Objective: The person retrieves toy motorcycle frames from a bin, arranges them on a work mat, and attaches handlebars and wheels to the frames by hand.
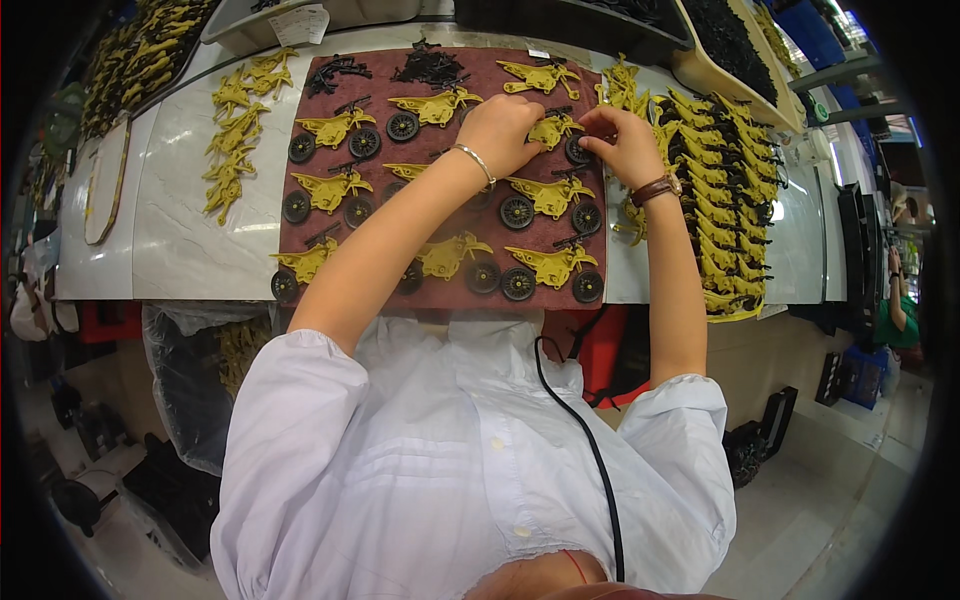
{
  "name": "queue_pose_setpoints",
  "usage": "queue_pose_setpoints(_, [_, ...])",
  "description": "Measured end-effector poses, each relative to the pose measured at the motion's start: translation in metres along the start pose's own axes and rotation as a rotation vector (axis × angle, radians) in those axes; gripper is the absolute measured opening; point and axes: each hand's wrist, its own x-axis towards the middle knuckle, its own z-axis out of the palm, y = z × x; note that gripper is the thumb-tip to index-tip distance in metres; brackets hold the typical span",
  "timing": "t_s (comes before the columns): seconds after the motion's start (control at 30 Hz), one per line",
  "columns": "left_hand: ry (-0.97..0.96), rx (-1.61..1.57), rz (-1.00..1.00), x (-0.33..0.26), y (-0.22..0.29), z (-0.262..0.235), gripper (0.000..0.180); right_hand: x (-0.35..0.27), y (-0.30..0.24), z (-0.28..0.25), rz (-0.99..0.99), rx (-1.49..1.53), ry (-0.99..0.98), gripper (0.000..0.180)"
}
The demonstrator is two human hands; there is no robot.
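A dark red mat [300,170] lies on the white table and carries several yellow toy motorbikes with black wheels. My left hand [503,130] is closed around one yellow motorbike body [550,130] in the mat's upper right. My right hand [622,143] pinches a black wheel [578,151] at that same bike's end. A bracelet is on my left wrist and a brown watch on my right. My hands hide most of that bike.
Loose yellow bike bodies [232,140] lie left of the mat. A dense stack of yellow bodies [715,190] sits to the right. Small black parts [430,68] pile at the mat's far edge. Trays of black parts [725,40] stand behind. Another person [900,310] is at the far right.
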Motion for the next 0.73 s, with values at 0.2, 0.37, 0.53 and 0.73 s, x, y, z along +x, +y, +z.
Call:
queue_pose_setpoints(0.2, [0.074,0.010,-0.004,-0.006,0.006,0.001,0.028,0.029,-0.012,-0.014,-0.125,0.017,0.243,0.016])
queue_pose_setpoints(0.37, [0.050,-0.020,-0.039,-0.007,0.007,-0.001,0.027,0.118,-0.010,-0.032,-0.280,0.016,0.540,0.016])
queue_pose_setpoints(0.53, [0.098,-0.132,0.006,-0.007,0.001,-0.026,0.029,0.238,0.025,-0.030,-0.221,-0.119,0.314,0.034])
queue_pose_setpoints(0.73, [0.150,-0.107,-0.012,-0.009,-0.023,-0.064,0.032,0.320,0.035,0.009,-0.131,-0.528,-0.004,0.073])
